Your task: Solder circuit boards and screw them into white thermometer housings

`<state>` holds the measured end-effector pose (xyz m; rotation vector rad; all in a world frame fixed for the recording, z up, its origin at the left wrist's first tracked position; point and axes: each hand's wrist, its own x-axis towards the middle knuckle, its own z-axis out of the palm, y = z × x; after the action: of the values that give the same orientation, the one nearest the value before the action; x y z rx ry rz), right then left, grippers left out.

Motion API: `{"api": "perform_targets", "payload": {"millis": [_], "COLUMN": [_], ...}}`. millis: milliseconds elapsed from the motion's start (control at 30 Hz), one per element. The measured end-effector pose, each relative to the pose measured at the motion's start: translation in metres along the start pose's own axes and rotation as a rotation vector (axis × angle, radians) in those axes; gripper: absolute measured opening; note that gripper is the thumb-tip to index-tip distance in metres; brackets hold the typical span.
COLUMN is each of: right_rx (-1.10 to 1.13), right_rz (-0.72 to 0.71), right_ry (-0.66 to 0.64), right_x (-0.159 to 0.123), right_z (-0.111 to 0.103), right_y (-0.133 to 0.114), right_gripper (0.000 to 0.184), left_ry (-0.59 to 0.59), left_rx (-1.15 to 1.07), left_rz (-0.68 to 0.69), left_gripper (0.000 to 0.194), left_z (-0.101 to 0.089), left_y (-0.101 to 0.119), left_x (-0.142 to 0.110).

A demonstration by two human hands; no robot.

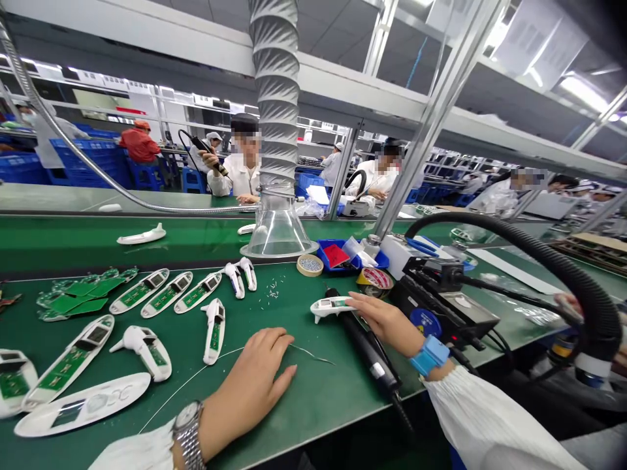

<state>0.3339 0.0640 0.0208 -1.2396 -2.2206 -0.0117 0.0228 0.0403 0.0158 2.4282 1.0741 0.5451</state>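
My right hand [386, 323] grips a white plastic device housing [329, 307] with a green circuit board in it, fingertips on its end. A black soldering iron [368, 356] lies just under that hand. My left hand [249, 385] rests curled on the green work mat [313, 405], with a thin solder wire [313, 354] running through its fingers. Several other white housings with green boards [166, 294] lie in a row beyond it. Loose green boards [73, 297] sit at the far left.
A glass fume funnel [277, 228] hangs from a ribbed duct above the mat. Right of it stand a round tin [310, 264], a blue tray [337, 254] and a black soldering station [443, 294] with a thick hose. A co-worker [240, 179] sits across the bench.
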Motion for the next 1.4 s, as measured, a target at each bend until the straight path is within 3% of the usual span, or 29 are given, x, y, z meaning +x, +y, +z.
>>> {"api": "perform_targets", "payload": {"millis": [200, 367, 467, 533, 600, 733, 800, 900, 967, 1067, 1233, 1400], "right_rx": [-0.007, 0.022, 0.043, 0.047, 0.144, 0.701, 0.847, 0.893, 0.916, 0.951, 0.894, 0.573], "right_rz": [-0.047, 0.043, 0.122, 0.19, 0.354, 0.818, 0.883, 0.892, 0.916, 1.007, 1.133, 1.003], "right_ry": [-0.001, 0.041, 0.137, 0.235, 0.372, 0.816, 0.99, 1.113, 1.135, 1.044, 0.877, 1.006], "right_x": [-0.016, -0.024, -0.029, -0.036, -0.045, -0.056, -0.055, -0.047, -0.04, -0.03, -0.023, -0.041], "right_z": [0.003, 0.003, -0.006, -0.016, -0.03, -0.066, -0.083, -0.103, -0.11, -0.117, -0.127, -0.123], "right_y": [0.01, 0.0, -0.01, -0.016, -0.021, -0.019, -0.013, -0.002, 0.006, 0.017, 0.032, 0.016], "right_gripper": [0.041, 0.042, 0.037, 0.031, 0.026, 0.042, 0.04, 0.019, 0.012, 0.003, 0.025, 0.005], "left_ry": [-0.063, -0.129, -0.167, -0.172, -0.159, -0.039, 0.084, 0.329, 0.44, 0.465, 0.53, 0.554], "left_rx": [0.088, -0.031, -0.029, -0.008, -0.035, -0.258, -0.263, -0.016, 0.141, 0.218, 0.217, 0.192], "left_rz": [0.029, -0.003, 0.0, 0.013, 0.033, -0.033, -0.034, 0.105, 0.193, 0.255, 0.348, 0.354], "left_gripper": [0.02, 0.021, 0.019, 0.017, 0.018, 0.019, 0.017, 0.017, 0.019, 0.019, 0.018, 0.019], "left_z": [0.009, 0.005, 0.005, 0.006, 0.006, -0.005, -0.014, -0.02, -0.017, -0.006, 0.004, 0.006], "left_y": [-0.009, -0.011, -0.011, -0.011, -0.01, 0.002, 0.011, 0.025, 0.03, 0.032, 0.039, 0.038], "left_x": [0.021, 0.021, 0.019, 0.019, 0.02, 0.032, 0.044, 0.063, 0.073, 0.083, 0.09, 0.089]}}
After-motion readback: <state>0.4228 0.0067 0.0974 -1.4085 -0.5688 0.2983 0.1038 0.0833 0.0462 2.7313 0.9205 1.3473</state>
